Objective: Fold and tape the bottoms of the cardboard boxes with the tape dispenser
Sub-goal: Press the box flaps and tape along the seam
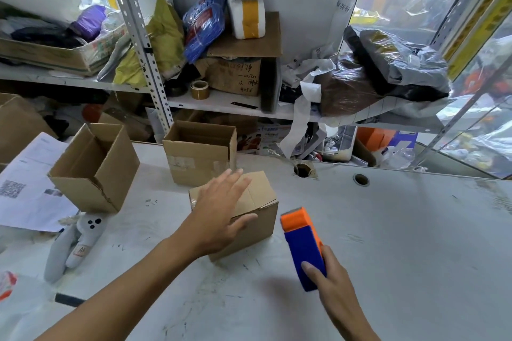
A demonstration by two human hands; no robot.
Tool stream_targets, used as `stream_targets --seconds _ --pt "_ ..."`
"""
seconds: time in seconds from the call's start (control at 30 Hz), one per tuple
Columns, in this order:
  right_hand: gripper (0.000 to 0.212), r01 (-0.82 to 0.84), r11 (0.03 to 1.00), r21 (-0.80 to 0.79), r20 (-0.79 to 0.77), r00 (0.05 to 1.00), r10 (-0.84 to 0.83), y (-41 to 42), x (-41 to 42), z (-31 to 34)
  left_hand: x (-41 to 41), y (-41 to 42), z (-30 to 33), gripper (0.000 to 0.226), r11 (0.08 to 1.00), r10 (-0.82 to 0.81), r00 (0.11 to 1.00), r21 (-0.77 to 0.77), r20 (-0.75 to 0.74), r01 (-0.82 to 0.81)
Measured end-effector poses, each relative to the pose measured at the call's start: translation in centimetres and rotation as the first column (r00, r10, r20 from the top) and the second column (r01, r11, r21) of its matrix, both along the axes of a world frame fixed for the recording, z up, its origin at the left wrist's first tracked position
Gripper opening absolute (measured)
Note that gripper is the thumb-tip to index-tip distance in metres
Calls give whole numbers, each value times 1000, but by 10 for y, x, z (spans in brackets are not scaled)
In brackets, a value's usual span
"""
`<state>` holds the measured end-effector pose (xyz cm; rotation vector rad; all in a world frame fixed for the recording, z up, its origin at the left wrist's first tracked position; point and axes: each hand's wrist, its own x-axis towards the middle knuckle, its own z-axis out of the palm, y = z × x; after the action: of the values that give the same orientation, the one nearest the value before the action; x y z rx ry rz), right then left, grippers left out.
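Note:
A small cardboard box stands on the white table with its flaps folded shut on top. My left hand lies flat over its top and front edge, fingers spread. Just to the box's right, my right hand grips a blue and orange tape dispenser, orange end pointing away from me and close to the box's right side. Two more cardboard boxes stand open-topped behind: one at centre back, one tilted at the left.
Printed papers lie at the table's left edge, with a grey controller below them. Two round holes sit in the table near its back edge. Cluttered metal shelves with bags, boxes and a tape roll stand behind.

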<state>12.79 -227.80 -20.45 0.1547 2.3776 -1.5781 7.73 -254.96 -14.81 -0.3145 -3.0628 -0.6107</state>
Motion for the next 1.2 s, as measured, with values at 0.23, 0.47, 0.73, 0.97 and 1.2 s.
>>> stream_targets --seconds 0.23,0.47,0.73,0.97,1.2 --pt "54 -139 885 -445 63 981 185 -20 17 37 -20 30 43 31 822 -185 858 554 478 -132" --pt "61 -212 886 -414 75 961 265 -24 21 38 -21 18 38 10 774 -112 834 574 540 -268" --pt "35 -148 945 -292 167 965 203 -59 0 43 -26 17 48 9 976 156 980 131 124 -172" --pt "38 -51 956 -289 216 969 117 -68 14 33 -33 9 34 12 970 219 971 83 99 -227" --pt "45 -25 967 -254 268 959 95 -68 29 26 -29 2 18 17 963 252 960 65 118 -261"
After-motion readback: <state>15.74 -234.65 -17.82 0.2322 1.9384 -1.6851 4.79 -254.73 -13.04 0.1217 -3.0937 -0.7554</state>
